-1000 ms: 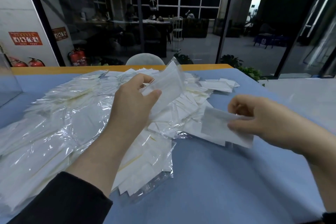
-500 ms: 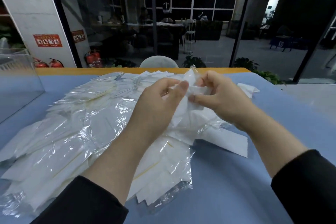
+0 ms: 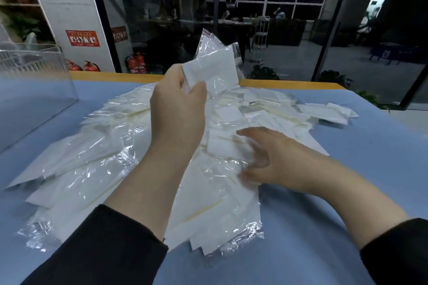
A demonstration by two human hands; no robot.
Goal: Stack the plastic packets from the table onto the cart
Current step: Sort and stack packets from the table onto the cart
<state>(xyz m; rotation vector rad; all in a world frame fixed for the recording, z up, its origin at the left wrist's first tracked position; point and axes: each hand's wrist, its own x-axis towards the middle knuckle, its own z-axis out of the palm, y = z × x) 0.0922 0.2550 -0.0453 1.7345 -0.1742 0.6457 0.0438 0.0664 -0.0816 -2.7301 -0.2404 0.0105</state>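
At frame centre the left hand (image 3: 178, 109) pinches raised packets (image 3: 214, 66); the right hand (image 3: 266, 157), fingers spread, reaches the pile (image 3: 97, 164). Slick plastic could slip, fanning out.

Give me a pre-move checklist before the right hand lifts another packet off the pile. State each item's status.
1. Left hand has a firm hold on the gathered packets: ok, thumb and fingers clamp their lower edge, raised above the pile.
2. Right hand is on the pile of packets: ok, its fingers reach into the packets near the pile's middle.
3. Right hand has one packet isolated: cannot tell, the fingers are blurred and the packets overlap.
4. Packets are clear of the table edge: ok, all lie well on the blue surface.
5. Cart ready for stacking: cannot tell, no cart is in view.
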